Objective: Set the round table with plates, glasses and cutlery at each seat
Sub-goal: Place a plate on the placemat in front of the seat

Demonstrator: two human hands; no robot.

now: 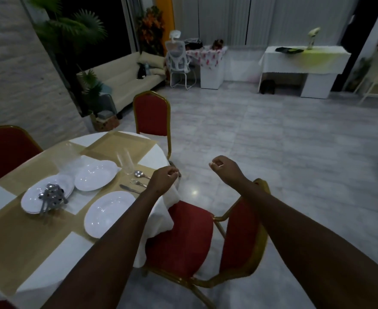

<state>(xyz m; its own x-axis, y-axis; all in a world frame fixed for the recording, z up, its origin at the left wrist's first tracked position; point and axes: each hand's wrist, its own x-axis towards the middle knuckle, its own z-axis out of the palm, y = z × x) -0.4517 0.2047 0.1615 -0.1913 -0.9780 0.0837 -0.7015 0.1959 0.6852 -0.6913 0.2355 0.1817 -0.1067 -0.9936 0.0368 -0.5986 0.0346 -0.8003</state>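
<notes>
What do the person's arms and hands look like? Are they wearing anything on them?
Both arms are bare as far up as the picture shows: no sleeves in view. The left hand and right hand have no gloves, and I can't see a watch, bracelet or ring on either. The picture is dim, so something tiny could be missed.

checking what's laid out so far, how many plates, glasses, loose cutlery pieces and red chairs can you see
plates: 3 visible spots, single, single, and a stack with a cutlery pile on it
glasses: 2, and
loose cutlery: 3, spoon, fork, knife
red chairs: 3
total: 11
</notes>
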